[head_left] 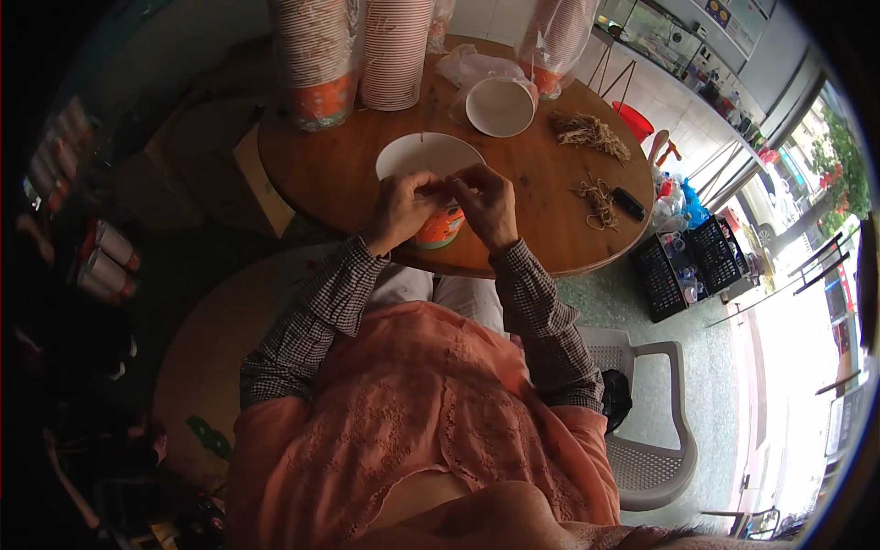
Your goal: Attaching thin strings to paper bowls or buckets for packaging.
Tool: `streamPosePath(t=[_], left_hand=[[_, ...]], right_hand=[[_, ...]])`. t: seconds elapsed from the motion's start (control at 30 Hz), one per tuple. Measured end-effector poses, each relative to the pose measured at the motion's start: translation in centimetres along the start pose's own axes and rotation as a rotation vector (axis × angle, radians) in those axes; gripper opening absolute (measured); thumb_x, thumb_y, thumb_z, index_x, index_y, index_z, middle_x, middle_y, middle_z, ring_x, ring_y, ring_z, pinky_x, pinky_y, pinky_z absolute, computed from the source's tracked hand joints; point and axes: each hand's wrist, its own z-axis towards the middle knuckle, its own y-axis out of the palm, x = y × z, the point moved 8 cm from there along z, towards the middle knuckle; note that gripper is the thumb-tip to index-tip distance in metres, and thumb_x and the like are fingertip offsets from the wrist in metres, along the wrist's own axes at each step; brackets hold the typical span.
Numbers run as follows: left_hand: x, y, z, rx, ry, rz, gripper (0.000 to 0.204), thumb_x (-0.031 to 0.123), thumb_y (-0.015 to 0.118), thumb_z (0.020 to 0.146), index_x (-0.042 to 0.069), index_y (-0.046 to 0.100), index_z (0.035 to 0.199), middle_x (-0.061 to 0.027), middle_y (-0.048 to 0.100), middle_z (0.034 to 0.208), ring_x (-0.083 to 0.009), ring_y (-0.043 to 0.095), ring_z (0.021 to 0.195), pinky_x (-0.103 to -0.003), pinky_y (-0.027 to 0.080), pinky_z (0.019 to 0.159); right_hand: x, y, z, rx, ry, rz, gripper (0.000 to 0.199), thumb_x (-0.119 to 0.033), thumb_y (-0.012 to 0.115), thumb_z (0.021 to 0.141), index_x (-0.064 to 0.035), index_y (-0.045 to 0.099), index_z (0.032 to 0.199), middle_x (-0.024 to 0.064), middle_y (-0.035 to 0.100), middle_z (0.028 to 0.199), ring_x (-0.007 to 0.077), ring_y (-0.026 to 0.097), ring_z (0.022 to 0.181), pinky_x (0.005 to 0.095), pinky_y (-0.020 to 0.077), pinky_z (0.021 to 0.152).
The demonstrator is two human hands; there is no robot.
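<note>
A paper bucket (440,227) with a white inside and an orange printed outside stands near the front edge of the round wooden table. At its near rim my left hand (401,206) and my right hand (490,206) meet, thumbs and fingers pinched close together. Whatever lies between the fingertips is too small to make out. A short thin strand shows at the bucket's far rim. To the right lie a bundle of tan string (589,136), a smaller loose tangle of string (599,202) and a small dark oblong object (628,203).
Tall stacks of nested paper buckets (394,55) stand at the back of the table (541,215), some in clear plastic. Another white-lined bucket (500,106) lies tilted beside crumpled plastic. Right of the table are a black crate (692,266) and a grey plastic chair (678,394).
</note>
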Motion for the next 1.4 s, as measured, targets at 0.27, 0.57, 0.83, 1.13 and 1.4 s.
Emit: streamPosePath(t=[0.27, 0.57, 0.83, 1.13, 1.4], left_hand=[[-2.7, 0.1, 0.2, -0.03, -0.044, -0.126, 0.018, 0.014, 0.066, 0.085, -0.002, 0.068, 0.093, -0.0109, 0.071, 0.083, -0.0153, 0.068, 0.076, -0.026, 0.053, 0.07], [-3.4, 0.5, 0.8, -0.078, -0.049, -0.16, 0.015, 0.011, 0.064, 0.086, -0.003, 0.067, 0.092, -0.0082, 0.07, 0.079, -0.0123, 0.067, 0.075, -0.026, 0.052, 0.068], [-2.5, 0.6, 0.7, -0.09, -0.043, -0.112, 0.016, 0.012, 0.065, 0.086, -0.003, 0.066, 0.092, -0.0084, 0.069, 0.081, -0.0122, 0.066, 0.076, -0.026, 0.052, 0.07], [-1.3, -1.1, 0.7, -0.005, -0.114, -0.389, 0.012, 0.011, 0.063, 0.089, 0.001, 0.061, 0.095, -0.0033, 0.066, 0.087, -0.0114, 0.063, 0.08, -0.025, 0.05, 0.077], [0.3, -0.7, 0.4, 0.006, -0.19, -0.609, 0.014, 0.007, 0.061, 0.089, -0.001, 0.062, 0.101, -0.0045, 0.066, 0.09, -0.0097, 0.061, 0.083, -0.024, 0.049, 0.078]], right_hand=[[1.8, -1.4, 0.5, -0.049, 0.245, 0.699, 0.022, -0.006, 0.06, 0.088, 0.0048, 0.059, 0.108, 0.0115, 0.064, 0.104, 0.0189, 0.064, 0.093, 0.0285, 0.0491, 0.083], [0.6, -2.0, -1.0, -0.086, -0.049, 0.367, 0.021, -0.005, 0.067, 0.083, -0.0014, 0.066, 0.104, 0.0088, 0.063, 0.108, 0.0167, 0.059, 0.103, 0.0295, 0.0472, 0.089], [0.2, -0.9, -0.6, -0.16, -0.116, 0.082, 0.016, -0.004, 0.066, 0.086, 0.0022, 0.064, 0.101, 0.0078, 0.063, 0.106, 0.0136, 0.06, 0.094, 0.0274, 0.0488, 0.083], [0.3, -2.4, -0.9, 0.047, -0.011, 0.238, 0.008, -0.004, 0.062, 0.088, 0.0015, 0.061, 0.093, 0.0068, 0.065, 0.097, 0.0138, 0.062, 0.087, 0.0265, 0.0487, 0.078], [-7.5, -0.8, -1.7, -0.115, -0.413, -0.186, 0.016, 0.001, 0.064, 0.079, -0.003, 0.063, 0.094, 0.0122, 0.06, 0.103, 0.0289, 0.061, 0.093, 0.0349, 0.0499, 0.08]])
